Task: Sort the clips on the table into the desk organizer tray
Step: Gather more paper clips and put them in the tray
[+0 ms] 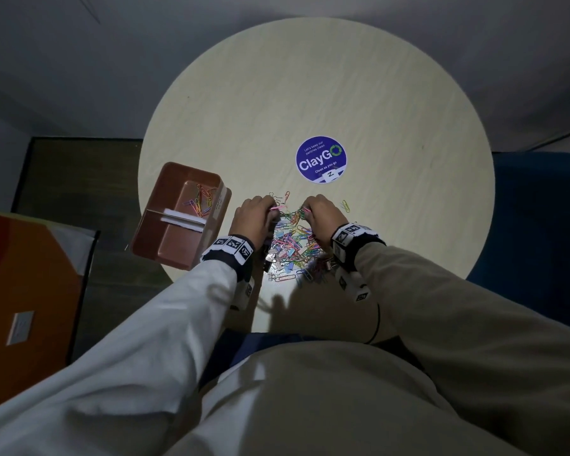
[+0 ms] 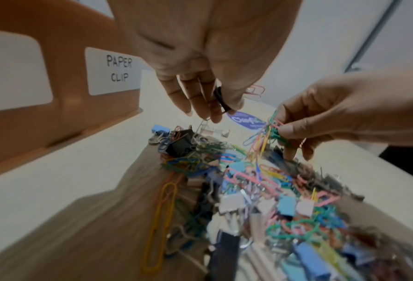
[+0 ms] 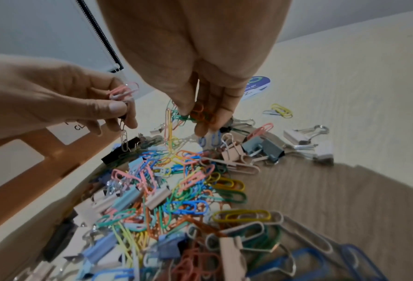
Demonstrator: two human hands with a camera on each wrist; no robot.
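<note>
A heap of coloured paper clips and binder clips lies on the round table between my two hands. My left hand hovers over the heap's far left and pinches a few pink and silver paper clips, with a small black binder clip held between its fingers. My right hand pinches a tangled bunch of coloured paper clips just above the heap. The brown organizer tray sits to the left, several paper clips in its far compartment; its side label reads PAPER CLIP.
A round blue ClayGO sticker lies beyond the heap. A few stray clips lie right of my right hand. A white divider splits the tray, which overhangs the table's left edge. A blue seat stands to the right.
</note>
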